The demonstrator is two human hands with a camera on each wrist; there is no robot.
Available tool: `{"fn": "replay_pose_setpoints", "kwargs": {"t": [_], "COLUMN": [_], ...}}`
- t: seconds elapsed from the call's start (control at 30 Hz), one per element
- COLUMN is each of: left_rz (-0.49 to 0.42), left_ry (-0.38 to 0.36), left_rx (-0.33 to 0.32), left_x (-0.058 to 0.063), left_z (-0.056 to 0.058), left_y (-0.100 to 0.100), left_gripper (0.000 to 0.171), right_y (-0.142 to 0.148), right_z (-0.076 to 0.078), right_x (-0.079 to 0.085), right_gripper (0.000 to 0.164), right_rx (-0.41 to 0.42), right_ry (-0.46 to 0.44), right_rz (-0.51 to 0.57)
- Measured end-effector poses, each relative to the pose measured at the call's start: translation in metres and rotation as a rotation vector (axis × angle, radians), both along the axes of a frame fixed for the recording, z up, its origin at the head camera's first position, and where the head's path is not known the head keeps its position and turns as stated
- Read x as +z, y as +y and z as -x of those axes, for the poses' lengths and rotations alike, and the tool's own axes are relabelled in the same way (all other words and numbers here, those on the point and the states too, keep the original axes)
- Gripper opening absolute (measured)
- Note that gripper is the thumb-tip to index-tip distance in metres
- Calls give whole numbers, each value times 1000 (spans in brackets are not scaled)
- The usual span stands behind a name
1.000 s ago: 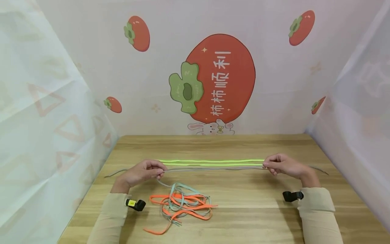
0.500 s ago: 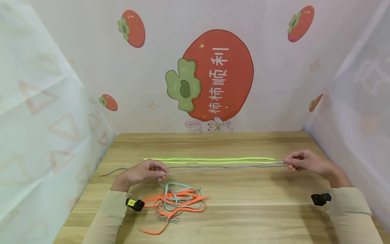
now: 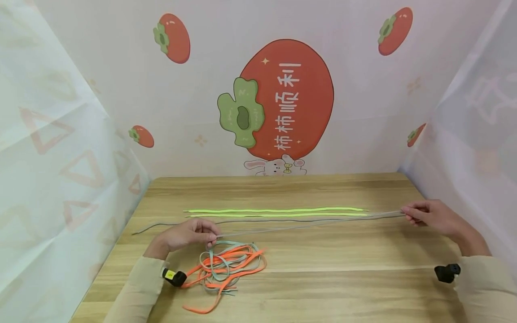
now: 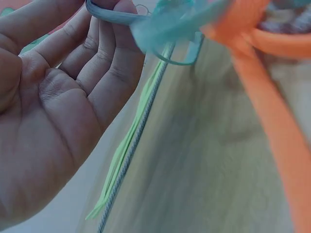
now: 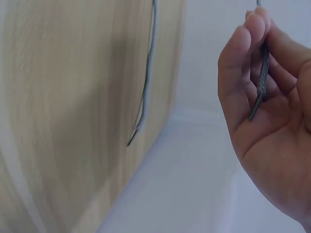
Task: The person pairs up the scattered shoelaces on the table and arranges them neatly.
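My left hand pinches a thin grey shoelace between thumb and fingertips, above a loose tangle. That tangle is made of an orange flat lace and pale teal laces. Far to the right, my right hand pinches the same grey shoelace near its end; the dark tip pokes into the palm. Between both hands the lace runs nearly straight, slanting up to the right. A second grey shoelace lies lengthwise on the table, behind the held one. Two yellow-green laces lie side by side beyond it.
All the laces are over a wood-grain table. Printed cloth walls rise behind it and on both sides, the back one bearing red persimmon pictures. A small black camera sits on each wrist, next to the sleeves.
My right hand has moved right, off the yellow-green laces, pulling the grey shoelace out along with it. My left hand has come slightly nearer. The tangle has shifted a little left in view.
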State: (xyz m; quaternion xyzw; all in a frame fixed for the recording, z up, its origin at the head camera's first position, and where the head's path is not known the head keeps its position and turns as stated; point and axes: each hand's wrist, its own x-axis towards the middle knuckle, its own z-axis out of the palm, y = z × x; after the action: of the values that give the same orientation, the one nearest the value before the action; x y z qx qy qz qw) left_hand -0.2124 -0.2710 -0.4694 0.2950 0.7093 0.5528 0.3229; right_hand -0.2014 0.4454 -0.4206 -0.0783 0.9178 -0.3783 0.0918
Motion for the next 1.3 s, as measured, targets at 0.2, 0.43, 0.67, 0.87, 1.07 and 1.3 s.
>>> {"fn": "replay_pose_setpoints", "kwargs": {"t": [0.2,0.43,0.67,0.87,1.07,1.3], "left_rz": [-25,-30,-51,-72,-94,-62], "left_ry": [-3,-23,-22,-45,-34,-23], "left_rx": [-11,-16,-19,-7,-3,61], "left_x": [-4,-5,-3,-1,4,11], "left_z": [-4,-8,-12,-16,-22,-30], "left_y": [-5,-12,-22,-32,-45,-62], "left_gripper": [33,31,32,34,32,33], "right_y": [11,17,25,32,39,43], "right_z": [-5,-7,-8,-12,-17,-21], "right_x": [-4,-9,-11,-13,-15,-17], "right_gripper": [45,49,56,57,54,51], "right_rx": [-106,-233,-294,-327,-336,-358], "right_ry": [53,164,158,162,191,196], "right_rz": [1,-23,-74,-148,-218,-260]}}
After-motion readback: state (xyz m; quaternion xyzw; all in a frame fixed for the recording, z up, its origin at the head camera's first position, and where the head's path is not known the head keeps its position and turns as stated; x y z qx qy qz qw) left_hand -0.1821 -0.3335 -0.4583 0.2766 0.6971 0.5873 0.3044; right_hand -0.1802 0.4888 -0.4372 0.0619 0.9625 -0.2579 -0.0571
